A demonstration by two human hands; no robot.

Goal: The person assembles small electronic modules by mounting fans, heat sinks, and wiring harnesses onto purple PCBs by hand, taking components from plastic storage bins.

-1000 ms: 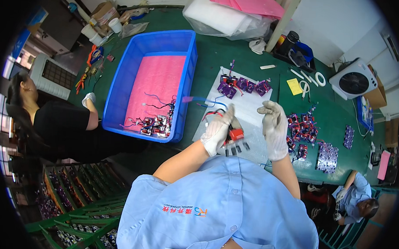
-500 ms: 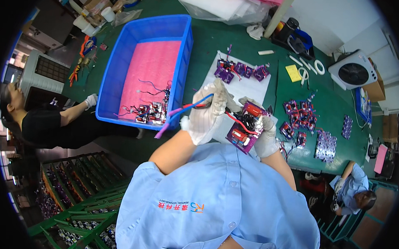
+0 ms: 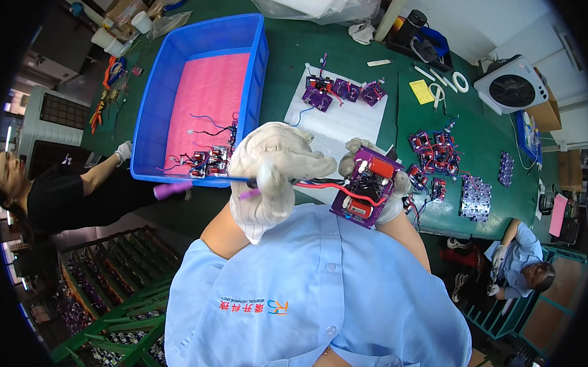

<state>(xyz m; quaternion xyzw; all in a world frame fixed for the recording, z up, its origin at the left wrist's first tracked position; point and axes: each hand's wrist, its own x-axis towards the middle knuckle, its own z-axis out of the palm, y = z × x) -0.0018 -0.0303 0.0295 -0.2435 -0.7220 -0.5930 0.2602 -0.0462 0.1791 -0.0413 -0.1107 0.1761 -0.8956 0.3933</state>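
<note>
Right fingers (image 3: 355, 147) grip a purple board (image 3: 365, 190) with 2 red blocks (image 3: 380, 166); left fingers (image 3: 300, 162) pinch its wires (image 3: 321, 182).

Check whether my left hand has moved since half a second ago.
Yes: your left hand has shifted left, closer in view to the blue bin.

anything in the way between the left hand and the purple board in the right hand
Nothing visible blocks it: only the red and black wires cross the gap, running from the left hand to the purple board in the right hand.
</note>
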